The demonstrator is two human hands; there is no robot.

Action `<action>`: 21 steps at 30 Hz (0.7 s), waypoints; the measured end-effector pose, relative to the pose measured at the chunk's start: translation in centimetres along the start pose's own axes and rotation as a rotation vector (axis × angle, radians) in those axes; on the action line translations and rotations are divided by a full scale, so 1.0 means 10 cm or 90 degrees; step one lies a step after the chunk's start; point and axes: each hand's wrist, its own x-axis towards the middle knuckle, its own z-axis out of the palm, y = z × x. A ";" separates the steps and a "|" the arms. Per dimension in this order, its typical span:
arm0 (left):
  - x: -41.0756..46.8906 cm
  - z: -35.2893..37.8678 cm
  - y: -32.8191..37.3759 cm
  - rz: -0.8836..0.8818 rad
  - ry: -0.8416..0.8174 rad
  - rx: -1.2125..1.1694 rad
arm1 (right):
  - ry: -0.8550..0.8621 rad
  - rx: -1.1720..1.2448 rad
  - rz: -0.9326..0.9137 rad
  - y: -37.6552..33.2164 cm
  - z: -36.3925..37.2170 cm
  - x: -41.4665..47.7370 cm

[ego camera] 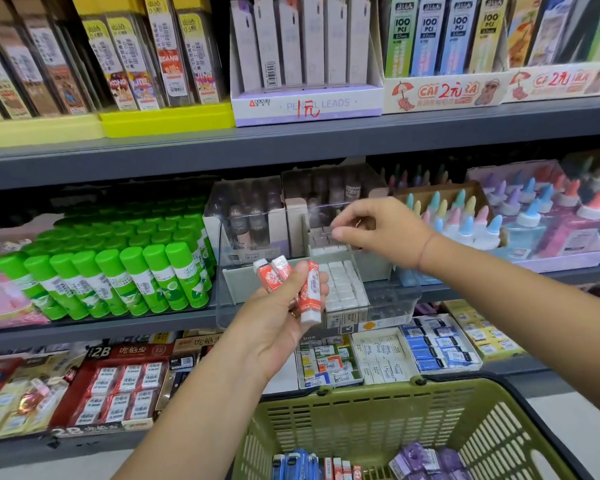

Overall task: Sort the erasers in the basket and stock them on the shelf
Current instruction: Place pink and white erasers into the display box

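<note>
In the head view, three erasers are held in the left hand, in front of the middle shelf. Each is a white block wrapped in an orange-red paper sleeve with pale printing. The one nearest the fingertips stands almost upright, its long axis running top to bottom with the bare white end pointing down and slightly right. The other two are tilted, their long axes leaning up and to the left, so that the white top ends point toward the upper left. The left grip is closed around all three, the thumb pressed across the sleeves.

The right hand is held over a clear plastic bin on the middle shelf, the thumb and forefinger pinched together at the bin's upper rim; whether anything is held between them cannot be told. Inside the bin, rows of small white erasers are packed tightly, with their white ends facing up.

Green glue sticks are lined up to the left of the bin, and bottles with pastel caps to the right. On the lower shelf, boxed erasers are laid flat. At the bottom of the frame, an olive green basket is seen, with blue-sleeved erasers, orange-sleeved ones and purple packs lying in it.
</note>
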 end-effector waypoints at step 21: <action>0.00 0.01 -0.01 0.067 0.055 -0.046 | 0.071 0.316 0.139 -0.14 -0.26 -0.40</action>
